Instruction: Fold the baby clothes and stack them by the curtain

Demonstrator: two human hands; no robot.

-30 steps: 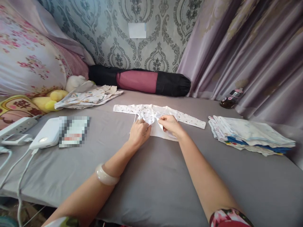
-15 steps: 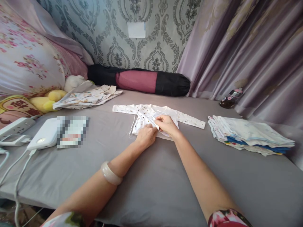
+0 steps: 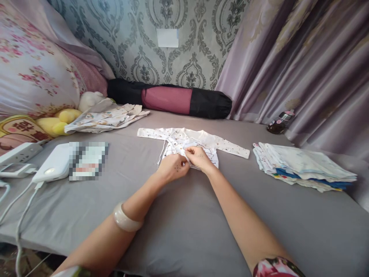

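A small white baby shirt (image 3: 180,134) with tiny printed motifs lies front up on the grey sheet, both sleeves spread sideways. A line drawing shows on its right front panel, and thin ties hang at its left side. My left hand (image 3: 173,168), closed with the thumb against the fingers, is at the shirt's lower middle. Close beside it, my right hand (image 3: 199,157) pinches at the shirt's front. The exact bit of cloth or tie between the fingertips is too small to make out.
To the right lies a stack of folded cloths (image 3: 305,163), with a bottle (image 3: 278,124) behind. A rolled bag (image 3: 167,99) lies along the wall. Leftward are another printed garment (image 3: 108,118), a white power bank (image 3: 54,163) with cables, a power strip (image 3: 21,154) and plush toys.
The right front panel has come down flat, so its drawing now shows. My left hand has lifted from pressing on the cloth into a pinch, and my right hand has moved slightly down and left.
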